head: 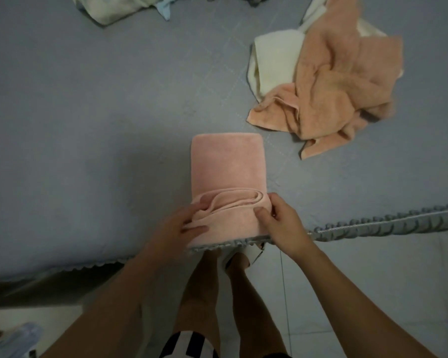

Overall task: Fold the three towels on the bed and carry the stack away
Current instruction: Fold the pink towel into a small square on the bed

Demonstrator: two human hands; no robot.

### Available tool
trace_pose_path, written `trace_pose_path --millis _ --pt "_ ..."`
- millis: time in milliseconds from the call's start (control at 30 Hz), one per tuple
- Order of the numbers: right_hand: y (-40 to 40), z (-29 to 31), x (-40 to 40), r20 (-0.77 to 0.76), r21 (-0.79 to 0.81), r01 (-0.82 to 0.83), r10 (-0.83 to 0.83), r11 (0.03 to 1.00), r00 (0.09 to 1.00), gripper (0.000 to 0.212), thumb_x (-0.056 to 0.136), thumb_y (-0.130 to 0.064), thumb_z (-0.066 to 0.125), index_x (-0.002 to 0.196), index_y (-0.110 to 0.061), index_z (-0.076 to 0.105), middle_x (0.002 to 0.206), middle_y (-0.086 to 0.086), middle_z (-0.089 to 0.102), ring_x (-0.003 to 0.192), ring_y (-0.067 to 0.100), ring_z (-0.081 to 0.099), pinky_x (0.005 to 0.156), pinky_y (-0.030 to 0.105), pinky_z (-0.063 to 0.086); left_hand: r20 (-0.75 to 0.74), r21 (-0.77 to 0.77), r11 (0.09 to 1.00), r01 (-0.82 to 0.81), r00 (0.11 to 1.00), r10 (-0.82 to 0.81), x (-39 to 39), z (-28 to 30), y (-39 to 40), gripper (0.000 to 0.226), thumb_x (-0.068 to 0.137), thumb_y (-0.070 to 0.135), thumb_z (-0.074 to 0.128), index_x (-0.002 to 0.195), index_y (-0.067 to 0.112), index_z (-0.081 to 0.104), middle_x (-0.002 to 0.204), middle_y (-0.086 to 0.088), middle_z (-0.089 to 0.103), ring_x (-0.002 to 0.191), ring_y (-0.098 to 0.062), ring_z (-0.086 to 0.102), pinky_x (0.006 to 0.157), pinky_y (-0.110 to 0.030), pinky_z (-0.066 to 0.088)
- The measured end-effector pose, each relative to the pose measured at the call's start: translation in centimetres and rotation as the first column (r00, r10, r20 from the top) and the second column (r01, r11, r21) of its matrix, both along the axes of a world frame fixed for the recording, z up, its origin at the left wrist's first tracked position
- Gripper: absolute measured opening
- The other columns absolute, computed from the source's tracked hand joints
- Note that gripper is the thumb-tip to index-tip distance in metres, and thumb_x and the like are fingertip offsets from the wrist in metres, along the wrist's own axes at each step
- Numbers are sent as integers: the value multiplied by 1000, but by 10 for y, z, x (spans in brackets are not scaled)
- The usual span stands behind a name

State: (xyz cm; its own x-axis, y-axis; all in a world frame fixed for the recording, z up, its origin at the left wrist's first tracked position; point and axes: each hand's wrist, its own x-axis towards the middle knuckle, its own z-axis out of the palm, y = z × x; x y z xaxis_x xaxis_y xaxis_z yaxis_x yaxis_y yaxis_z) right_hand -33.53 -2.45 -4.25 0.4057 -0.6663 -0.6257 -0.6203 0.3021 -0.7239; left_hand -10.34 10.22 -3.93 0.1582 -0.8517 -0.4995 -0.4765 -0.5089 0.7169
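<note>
A pink towel (228,164) lies as a narrow folded strip on the grey bed (88,112), its near end doubled over at the bed's front edge. My left hand (181,223) grips that doubled end from the left, fingers tucked into the fold. My right hand (282,223) pinches the right side of the same fold. An orange towel (342,91) lies crumpled at the right, partly over a cream towel (274,60).
A pale green and blue cloth heap (119,6) sits at the bed's far edge. The ruffled bed trim (388,223) runs along the front. Below it are white floor tiles (373,280), my legs and a slipper. A light blue cloth (16,339) lies bottom left.
</note>
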Motion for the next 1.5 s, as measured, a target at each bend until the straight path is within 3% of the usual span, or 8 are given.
trace_pose_path --millis 267,400,533,800,967,1200,1333,1500 --pt "-65 -22 38 -149 -304 20 -69 952 986 43 96 -47 40 75 -13 56 76 5 61 72 22 57 65 39 45 221 -122 992 20 975 8 45 -24 -92 33 79 33 78 89 3 68 118 5 52 84 -12 55 72 -13 35" --pt "-105 -50 63 -223 -271 90 -154 958 963 42 97 -44 41 81 -10 60 79 3 66 78 22 62 70 39 46 238 -158 987 -33 969 70 60 -47 -139 24 81 45 69 86 23 61 91 7 57 83 -14 55 69 -18 33" --pt "-115 -64 76 -283 -301 93 -182 949 942 34 91 -29 53 124 -22 53 121 4 54 88 16 58 79 31 45 112 -72 997 -31 993 39 61 -67 -153 53 79 31 75 129 28 56 129 10 39 106 -13 51 94 -22 40" --pt "-116 -50 70 -248 -424 -264 169 866 954 17 88 -32 60 104 -30 57 115 -10 48 94 8 53 78 30 47 378 -253 892 375 887 -266 78 -59 -156 31 88 39 57 94 10 67 96 -6 72 89 -29 65 84 -31 42" --pt "-129 -55 81 -210 -569 -124 2 813 978 6 93 -29 53 94 -32 49 97 -13 45 79 -1 42 64 15 35 377 -345 893 290 914 -151 77 -71 -180 30 93 36 51 95 11 66 86 -4 71 75 -24 66 74 -33 45" --pt "-114 -78 99 -333 -367 174 -304 914 893 33 98 -35 43 128 -21 49 123 5 55 107 23 57 93 43 48 312 -190 978 -83 940 140 60 -101 -173 27 88 35 62 105 15 60 109 -7 56 102 -17 49 87 -17 29" --pt "-95 -67 85 -345 -242 312 -382 919 857 50 95 -43 45 137 -16 42 136 8 51 121 27 54 104 48 44 116 -15 853 -521 847 519 53 -81 -147 60 87 42 61 138 17 40 137 -10 44 123 -25 48 107 -43 41" --pt "-50 -49 81 -461 -564 -277 -19 778 887 70 98 -38 37 156 -10 11 165 14 6 152 30 3 122 47 3 399 -281 951 -126 886 235 18 -49 -105 58 100 34 37 153 15 21 163 -11 12 150 -27 14 121 -45 16"
